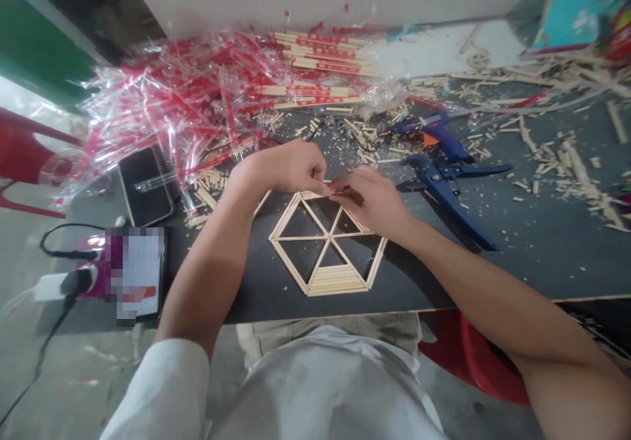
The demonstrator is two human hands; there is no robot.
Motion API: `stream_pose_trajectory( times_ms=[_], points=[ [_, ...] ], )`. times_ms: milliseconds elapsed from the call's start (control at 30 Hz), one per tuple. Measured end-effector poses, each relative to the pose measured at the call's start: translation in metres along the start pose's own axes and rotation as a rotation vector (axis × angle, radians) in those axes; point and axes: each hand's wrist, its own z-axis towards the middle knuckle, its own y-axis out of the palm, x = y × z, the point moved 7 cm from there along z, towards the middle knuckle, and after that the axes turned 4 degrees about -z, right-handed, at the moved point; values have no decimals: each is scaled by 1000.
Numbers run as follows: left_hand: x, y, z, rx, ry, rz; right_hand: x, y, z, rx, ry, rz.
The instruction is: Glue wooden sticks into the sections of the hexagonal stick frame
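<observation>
A hexagonal frame of pale wooden sticks (pixel 340 281) lies flat on the dark table, its spokes crossing at the middle and several sticks packed along the near side. Over its far edge my left hand (pixel 298 167) is closed, thumb and fingers pinched together. Close against it, fingertips meeting, my right hand (pixel 367 196) is also pinched. Whatever lies between the fingertips is too small and too covered to make out. Right of my right hand rests a blue-handled cutter (pixel 444 190), with a blue glue gun (pixel 438 127) behind it.
Red-and-clear plastic wrappers (pixel 187 91) are heaped at the back left, beside wrapped chopsticks (pixel 325 55). Cut stick pieces (pixel 572 164) litter the right side. On the left lie a dark phone (pixel 145 187), a second phone with a lit screen (pixel 142 269), and a purple power strip (pixel 96 269) with cables.
</observation>
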Motion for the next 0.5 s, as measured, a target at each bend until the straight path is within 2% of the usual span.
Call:
stream_pose_trajectory(
  times_ms=[233, 500],
  points=[
    [-2, 11, 4, -52, -63, 76, -2, 3, -1, 1, -42, -142],
    [7, 14, 6, -54, -106, 199, -10, 0, -1, 37, -107, -211]
  ],
)
